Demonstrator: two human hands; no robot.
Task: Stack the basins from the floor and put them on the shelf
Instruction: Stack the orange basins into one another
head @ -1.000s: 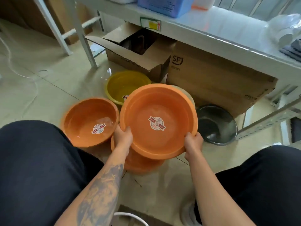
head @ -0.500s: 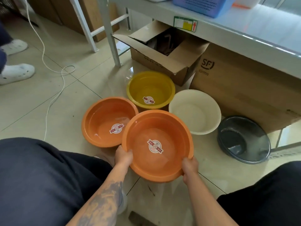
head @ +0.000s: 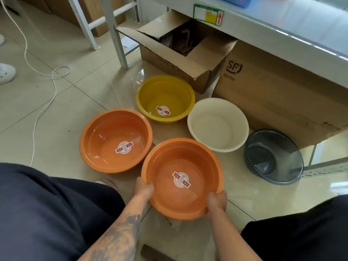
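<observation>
Down on the tiled floor (head: 62,110), between the person's two dark-trousered knees, an orange basin (head: 181,178) is being held by both hands. Left hand (head: 144,189) is gripping the near-left rim, fingers curled over the edge; right hand (head: 216,201) is clamping the near-right rim the same way. Whether this basin is resting on the tiles or hanging just above them, I cannot tell. A round red-and-white sticker is showing on its inner bottom.

Four more basins are sitting around it. A second orange basin (head: 115,140) is lying just to the left, its rim very near the held one, with the same sticker inside. Behind these, a yellow basin (head: 165,98) is standing upright, and a cream basin (head: 218,124) is sitting just beside it on the right. Farther right, a dark translucent grey basin (head: 273,157) is leaning tilted, its mouth turned toward the camera, next to a closed cardboard box (head: 278,91) printed with "SF".

An open cardboard box (head: 180,51) is sitting behind the yellow basin, under the pale metal shelf (head: 282,29), which is running across the top right. A white cable (head: 37,76) is trailing over the tiles at the left.
</observation>
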